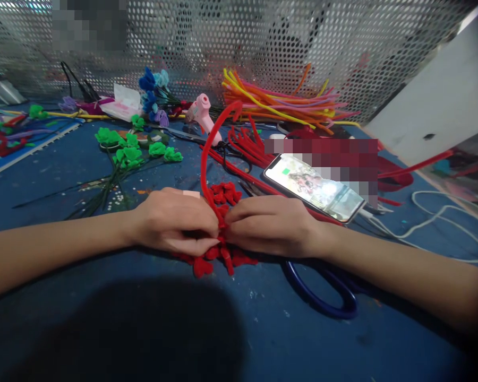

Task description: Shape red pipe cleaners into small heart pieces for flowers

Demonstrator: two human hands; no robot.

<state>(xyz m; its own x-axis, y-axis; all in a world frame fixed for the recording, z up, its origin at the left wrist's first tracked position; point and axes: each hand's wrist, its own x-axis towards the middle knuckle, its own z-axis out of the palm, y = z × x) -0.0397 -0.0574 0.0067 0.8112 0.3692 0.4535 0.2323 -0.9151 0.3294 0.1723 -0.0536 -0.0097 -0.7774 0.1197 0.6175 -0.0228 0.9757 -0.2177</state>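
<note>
A long red pipe cleaner (205, 159) curves up from between my two hands, its upper end bent over. My left hand (177, 220) is closed, thumb and fingertips pinching the lower part of this pipe cleaner. Facing it, my right hand (273, 225) is closed too, with its fingertips on the same red piece; the exact grip is hidden by the fingers. Small bent red pipe-cleaner pieces (203, 267) lie on the table under and in front of my hands, and another red cluster (225, 193) sits just behind them.
Blue-handled scissors (322, 297) lie partly under my right forearm. Behind it rests a lit phone (314, 185) with a white cable (434, 212). Farther back are a pink glue gun (203, 114), colourful pipe cleaners (279, 103), green flowers (127, 154) and blue flowers (148, 79).
</note>
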